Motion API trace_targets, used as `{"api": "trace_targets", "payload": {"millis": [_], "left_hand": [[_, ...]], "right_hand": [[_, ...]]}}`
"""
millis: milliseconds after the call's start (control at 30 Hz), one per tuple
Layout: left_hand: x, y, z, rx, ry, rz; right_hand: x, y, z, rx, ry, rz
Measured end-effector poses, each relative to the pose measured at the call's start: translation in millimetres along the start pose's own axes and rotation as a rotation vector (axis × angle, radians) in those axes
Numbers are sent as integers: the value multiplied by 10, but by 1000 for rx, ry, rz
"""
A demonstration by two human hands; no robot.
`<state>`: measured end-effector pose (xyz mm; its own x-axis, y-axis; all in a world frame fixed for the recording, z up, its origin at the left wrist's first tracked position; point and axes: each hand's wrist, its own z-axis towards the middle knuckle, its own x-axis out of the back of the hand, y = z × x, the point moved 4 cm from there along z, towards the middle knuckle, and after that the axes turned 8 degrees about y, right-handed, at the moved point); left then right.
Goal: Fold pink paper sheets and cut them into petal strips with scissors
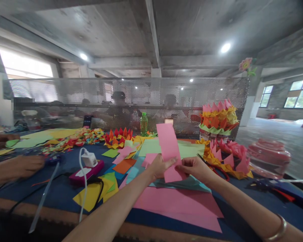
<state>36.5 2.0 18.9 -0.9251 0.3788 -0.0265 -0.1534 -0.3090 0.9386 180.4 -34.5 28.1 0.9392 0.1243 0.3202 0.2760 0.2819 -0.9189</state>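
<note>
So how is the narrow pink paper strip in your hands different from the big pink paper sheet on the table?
The narrow pink paper strip is slim and stands upright, pinched by the left hand and right hand. The big pink paper sheet is much wider and lies flat on the blue table, untouched. Both are plain pink paper.

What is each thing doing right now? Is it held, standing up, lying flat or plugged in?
pink paper strip: held upright by both hands
left hand: shut on the strip
right hand: shut on the strip
green bottle: standing upright
white charger: plugged in
big pink sheet: lying flat
</note>
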Motion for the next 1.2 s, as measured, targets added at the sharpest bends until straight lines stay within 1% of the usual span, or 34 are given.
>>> {"api": "trace_targets", "payload": {"millis": [133, 267, 400, 500, 667, 767, 833, 900, 933, 967, 1000, 1033, 1067, 1100, 1133, 1200], "left_hand": [[-7, 87, -22, -64, 38, 93], [-37, 165, -54, -27, 67, 45], [-63, 124, -56, 47, 19, -53], [-60, 80, -47, 56, -23, -94], [-25, 117, -58, 5, 20, 30], [-43, 170, -76, -5, 25, 52], [-45, 201, -82, 7, 61, 53], [-30, 232, -79, 2, 110, 50], [-17, 244, -74, -9, 134, 44], [-1, 248, -66, -17, 154, 33], [15, 243, -56, -16, 169, 24], [34, 231, -44, -9, 187, 20], [53, 213, -32, 3, 208, 19], [72, 193, -21, 18, 229, 23], [90, 173, -11, 34, 251, 29], [122, 138, 2, 54, 293, 38]], "right_hand": [[4, 51, 10, -12, 2, 7], [13, 101, 40, -23, 14, -21], [29, 50, 37, 6, 23, -43], [44, 0, 22, 16, 30, -58], [32, 47, 27, 0, 25, -74], [12, 70, 40, 6, 24, -107], [36, 42, 48, 11, -2, -149], [147, -19, 54, 43, -11, -278], [243, -52, 55, 74, 3, -394], [375, -87, 55, 124, 68, -577], [532, -113, 52, 160, 174, -793], [682, -104, 46, 142, 233, -988], [818, -57, 40, 72, 240, -1145], [933, 16, 32, -22, 201, -1243], [1021, 79, 23, -67, 179, -1260], [1111, 195, 11, -99, 129, -1252]]}}
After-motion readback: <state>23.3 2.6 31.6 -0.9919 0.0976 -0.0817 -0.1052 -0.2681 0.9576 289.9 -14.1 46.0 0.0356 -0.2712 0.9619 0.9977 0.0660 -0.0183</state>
